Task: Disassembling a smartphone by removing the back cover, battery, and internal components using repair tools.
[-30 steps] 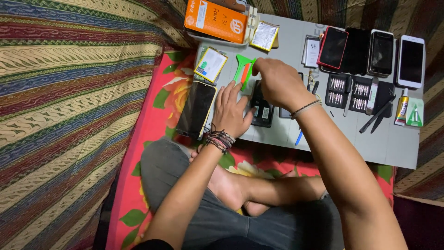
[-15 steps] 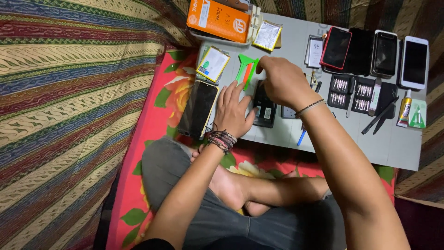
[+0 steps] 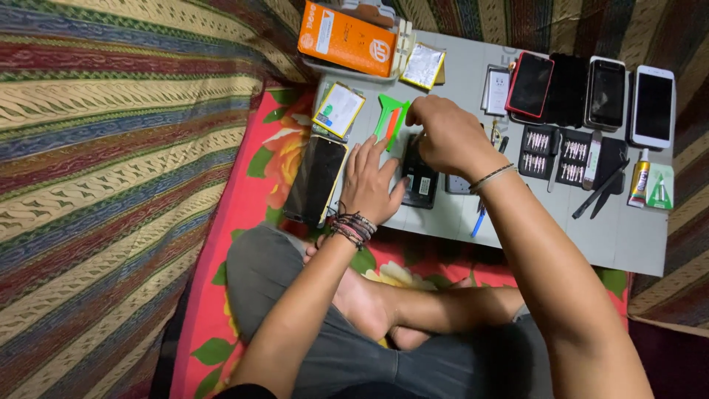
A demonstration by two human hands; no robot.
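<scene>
From the head view, the left hand [image 3: 371,186] lies flat and open-fingered on the grey desk [image 3: 628,236], its thumb against the left edge of the small black phone [image 3: 418,177], which sits near the desk's front edge between a loose dark screen panel [image 3: 316,179] and a rack of screwdriver bits [image 3: 561,150]. The right hand [image 3: 447,137] hovers over the phone's top end with its grip pinched shut, though what it pinches cannot be told. Against half a second ago, both hands and the phone keep the same places, with only the camera's framing slightly shifted.
</scene>
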